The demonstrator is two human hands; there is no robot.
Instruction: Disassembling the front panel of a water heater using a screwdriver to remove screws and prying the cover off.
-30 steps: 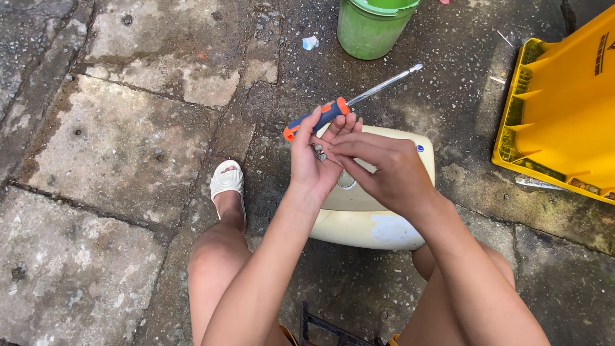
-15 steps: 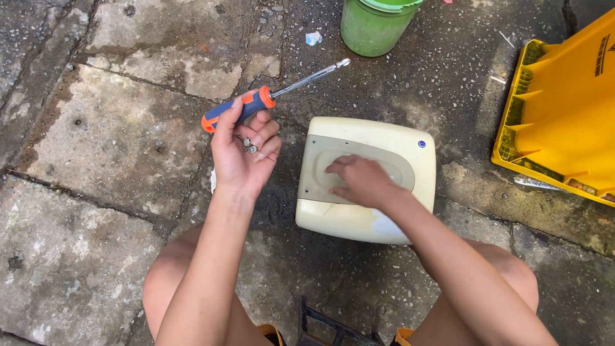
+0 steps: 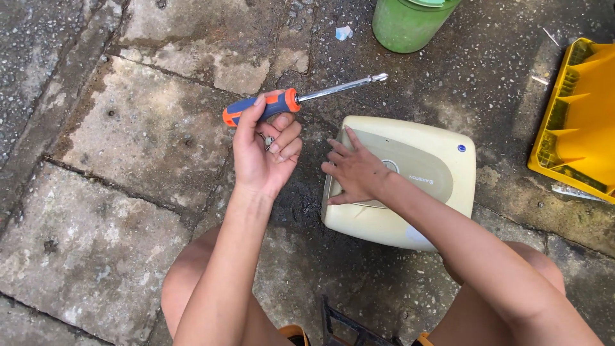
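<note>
My left hand (image 3: 261,152) holds a screwdriver (image 3: 301,98) with an orange and blue handle, its metal shaft pointing up and right. A few small screws lie in the same palm under the curled fingers. My right hand (image 3: 355,172) rests flat, fingers spread, on the left part of a cream-coloured square plastic appliance (image 3: 423,173) that lies on the wet pavement. The two hands are apart, the left one off the appliance's left edge.
A green plastic bucket (image 3: 410,24) stands at the top. A yellow plastic crate (image 3: 576,122) sits at the right edge. Stone paving slabs (image 3: 128,134) spread to the left. My bare knees frame the bottom, with a dark object (image 3: 346,323) between them.
My left hand has drawn away from the appliance to the left with the screwdriver and screws. My right hand has gone from the centre of the cover to its left part.
</note>
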